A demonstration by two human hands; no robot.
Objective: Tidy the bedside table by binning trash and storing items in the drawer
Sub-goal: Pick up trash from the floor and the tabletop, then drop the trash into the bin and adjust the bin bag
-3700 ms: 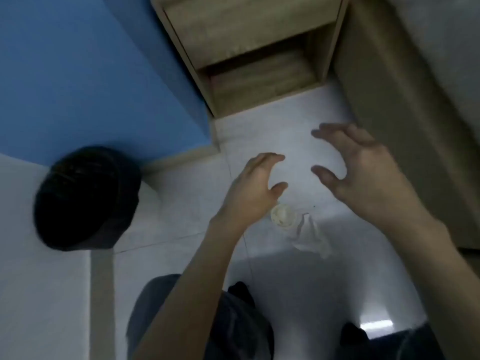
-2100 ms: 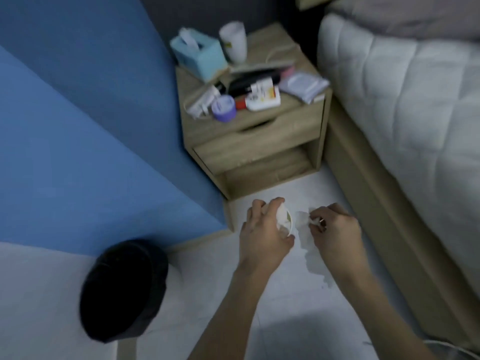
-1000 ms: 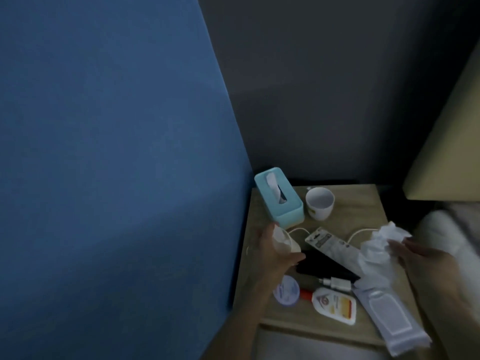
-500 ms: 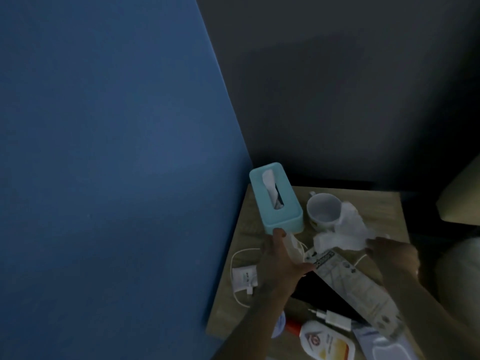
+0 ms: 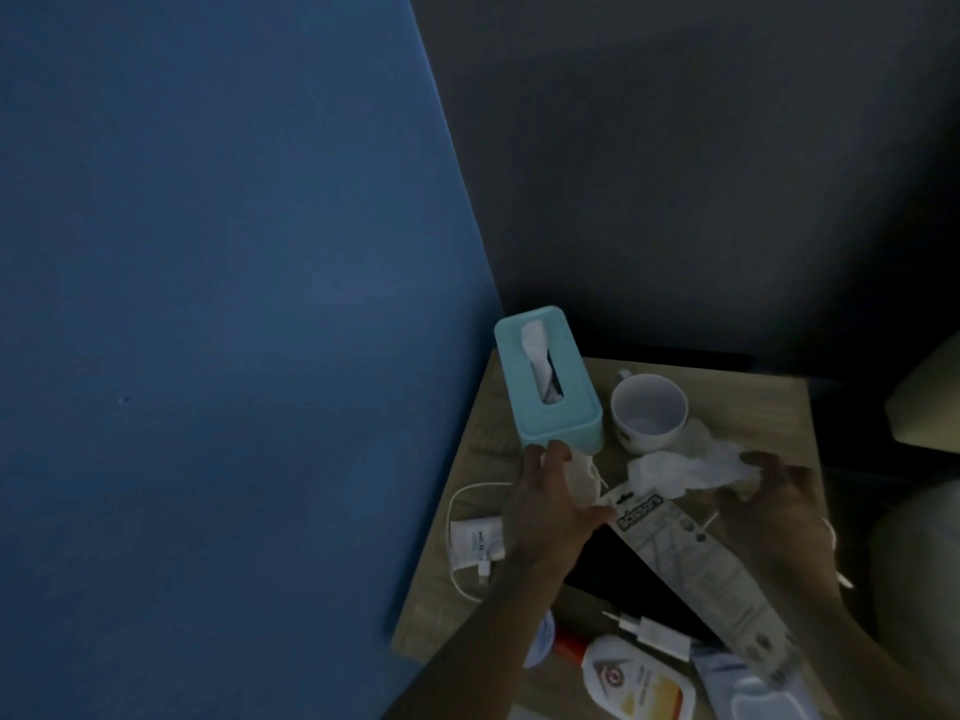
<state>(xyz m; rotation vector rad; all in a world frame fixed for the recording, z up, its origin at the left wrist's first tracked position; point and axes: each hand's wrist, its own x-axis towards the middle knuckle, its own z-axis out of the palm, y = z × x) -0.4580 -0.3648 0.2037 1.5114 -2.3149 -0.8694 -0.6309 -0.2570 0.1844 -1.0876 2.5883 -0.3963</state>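
Over the wooden bedside table point(image 5: 737, 402), my left hand point(image 5: 550, 517) grips a small pale cup-like piece of trash point(image 5: 740, 478) just in front of the teal tissue box point(image 5: 545, 381). My right hand point(image 5: 774, 517) pinches a crumpled white tissue point(image 5: 680, 470), which lies on the tabletop beside the white mug point(image 5: 649, 410). A long scissors package point(image 5: 696, 558) lies between my hands over a black flat object point(image 5: 623, 574).
A white charger with cable point(image 5: 475, 543) lies at the table's left edge. A small white plug point(image 5: 654, 634), a white-and-orange bottle point(image 5: 636, 678), a round lilac tin point(image 5: 540, 641) and a wipes pack point(image 5: 753, 693) sit at the front. A blue wall stands left, the bed right.
Both hands picked the cup-like trash and tissue off the floor and brought them up over the table. In the last half second the tissue settled lower beside the mug.
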